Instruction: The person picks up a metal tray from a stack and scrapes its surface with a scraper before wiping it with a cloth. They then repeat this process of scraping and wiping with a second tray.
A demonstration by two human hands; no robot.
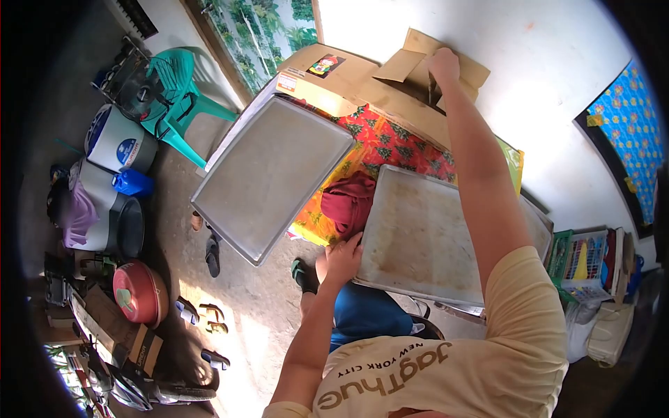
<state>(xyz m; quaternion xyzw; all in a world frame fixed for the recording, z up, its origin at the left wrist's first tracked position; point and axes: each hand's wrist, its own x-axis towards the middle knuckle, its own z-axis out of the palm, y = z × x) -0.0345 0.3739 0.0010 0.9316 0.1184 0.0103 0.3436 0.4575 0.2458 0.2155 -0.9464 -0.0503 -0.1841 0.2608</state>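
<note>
My right hand (444, 65) reaches to the far side of the table, over the opened flaps of a cardboard box (397, 89). Its fingers are curled and point down into the opening; what they hold, if anything, I cannot make out. My left hand (343, 259) lies at the near left corner of a stained metal baking tray (418, 230), fingers loosely stretched, close to a crumpled maroon cloth (348, 202). Another metal baking tray (272, 174), greyer and plain, sits to the left, its near corner jutting past the table's edge.
A red patterned tablecloth (397, 144) shows between the trays and box. A green plastic chair (191, 111) stands at the back left, beside a washing machine (118, 143). Slippers (212, 254) and a red basin (138, 291) are on the left floor. Plastic baskets (582, 258) stand right.
</note>
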